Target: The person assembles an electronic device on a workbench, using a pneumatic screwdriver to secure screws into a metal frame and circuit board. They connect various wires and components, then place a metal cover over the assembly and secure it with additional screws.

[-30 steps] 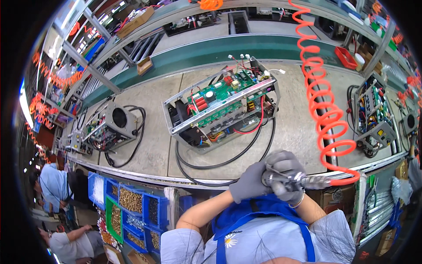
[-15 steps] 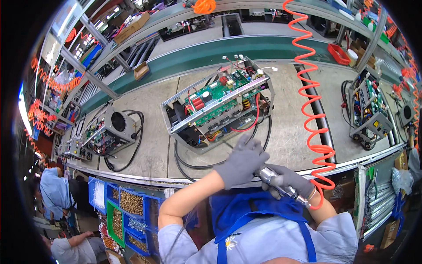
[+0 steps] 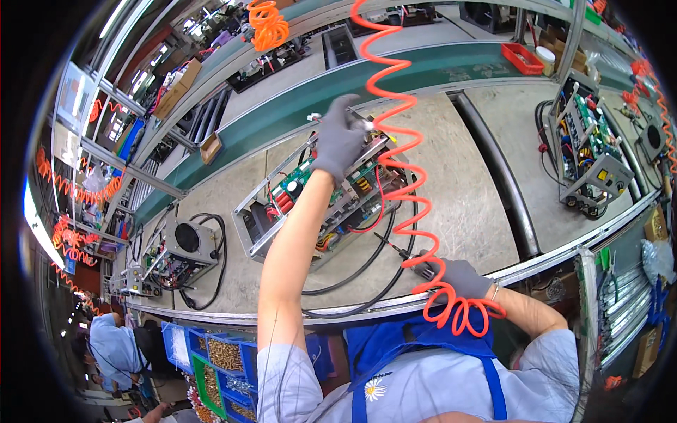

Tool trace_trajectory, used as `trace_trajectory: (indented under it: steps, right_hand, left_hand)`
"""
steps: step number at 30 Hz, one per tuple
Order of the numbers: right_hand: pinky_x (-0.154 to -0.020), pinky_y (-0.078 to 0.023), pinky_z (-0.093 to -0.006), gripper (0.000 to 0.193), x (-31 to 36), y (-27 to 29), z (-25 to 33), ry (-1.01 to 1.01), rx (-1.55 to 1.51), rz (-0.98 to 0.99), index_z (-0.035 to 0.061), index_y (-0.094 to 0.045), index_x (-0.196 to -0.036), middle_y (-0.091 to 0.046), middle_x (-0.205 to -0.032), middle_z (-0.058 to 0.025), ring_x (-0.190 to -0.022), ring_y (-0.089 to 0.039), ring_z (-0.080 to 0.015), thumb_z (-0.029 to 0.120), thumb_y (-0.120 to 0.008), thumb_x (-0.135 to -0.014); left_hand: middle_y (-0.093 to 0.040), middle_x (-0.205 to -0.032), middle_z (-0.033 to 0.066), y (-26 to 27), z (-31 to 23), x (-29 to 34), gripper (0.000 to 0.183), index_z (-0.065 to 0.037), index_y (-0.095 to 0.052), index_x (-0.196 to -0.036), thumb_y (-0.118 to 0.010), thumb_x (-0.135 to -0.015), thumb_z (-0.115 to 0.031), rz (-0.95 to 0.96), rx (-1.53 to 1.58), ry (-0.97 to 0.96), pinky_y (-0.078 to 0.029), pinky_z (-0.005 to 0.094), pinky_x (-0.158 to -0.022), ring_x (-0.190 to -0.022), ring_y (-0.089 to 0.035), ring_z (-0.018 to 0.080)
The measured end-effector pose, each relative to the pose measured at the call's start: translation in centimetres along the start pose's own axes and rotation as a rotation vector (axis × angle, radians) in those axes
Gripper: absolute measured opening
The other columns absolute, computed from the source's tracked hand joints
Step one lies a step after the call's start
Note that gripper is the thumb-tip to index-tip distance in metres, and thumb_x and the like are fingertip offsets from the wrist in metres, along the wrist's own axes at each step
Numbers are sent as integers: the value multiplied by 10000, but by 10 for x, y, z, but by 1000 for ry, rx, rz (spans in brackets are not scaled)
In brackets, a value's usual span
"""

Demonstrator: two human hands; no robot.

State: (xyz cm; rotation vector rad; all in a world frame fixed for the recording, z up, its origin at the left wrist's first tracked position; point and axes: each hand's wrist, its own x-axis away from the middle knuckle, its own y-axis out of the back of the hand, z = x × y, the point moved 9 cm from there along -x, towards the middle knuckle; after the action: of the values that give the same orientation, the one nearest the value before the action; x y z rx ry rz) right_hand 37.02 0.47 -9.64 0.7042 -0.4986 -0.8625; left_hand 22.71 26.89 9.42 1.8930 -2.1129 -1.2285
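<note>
My left hand [image 3: 340,139], in a grey glove, is over the far end of an open metal chassis [image 3: 259,248]. Its fingers are apart, near the loose wires and white connectors there; whether they touch one I cannot tell. Inside the chassis are a green circuit board [image 3: 305,171], red cylindrical parts and a red cable. My right hand [image 3: 462,278], also gloved, is closed around an air screwdriver [image 3: 422,266] near the table's front edge. The tool's thin bit points up and left toward the chassis. An orange coiled air hose [image 3: 403,169] hangs in front and partly hides the tool.
Black power cord [image 3: 352,282] loops lie before the chassis. Similar units stand left [image 3: 185,248] and right [image 3: 591,144]. A dark roller gap [image 3: 493,169] crosses the table. Blue and green bins [image 3: 209,384] of screws sit lower left. Behind is a red tray [image 3: 522,59].
My left hand has left the screwdriver and reached up over the chassis's far end. My right hand still holds the tool, its bit now pointing up-left. The view has shifted, and the hose appears further left.
</note>
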Motion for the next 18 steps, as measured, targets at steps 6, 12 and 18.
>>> trace_trajectory:
  steps: [6, 12, 18]
  right_hand:
    - [-779, -535, -395, 658, -3, 29, -2, 92, 114, -195, 108, -539, -1339, -664, -1055, -162, -949, -657, -338, 421, -726, -792]
    - [-800, -501, -347, 599, -23, 81, 63, 338, -352, -382, 71, -487, -1399, -585, -1073, -112, -922, -595, -207, 265, -707, -877]
    - [-740, -486, -298, 450, -41, 81, 85, 285, -565, -313, 97, -602, -1295, -583, -948, -52, -842, -581, -141, 145, -705, -859]
  left_hand:
    - [-531, -781, -6, 35, -55, 72, 508, 12, -496, -1312, -635, -835, -93, -79, 572, 88, -447, 230, -645, -699, -509, 68]
    - [-569, -853, 2, -13, -35, 179, 639, -10, -465, -1369, -735, -845, -259, 146, 877, 366, -453, 222, -657, -746, -534, 76]
    - [-604, -877, 21, -32, -15, 239, 715, -8, -454, -1384, -777, -818, -302, 57, 936, 462, -471, 222, -666, -773, -581, 96]
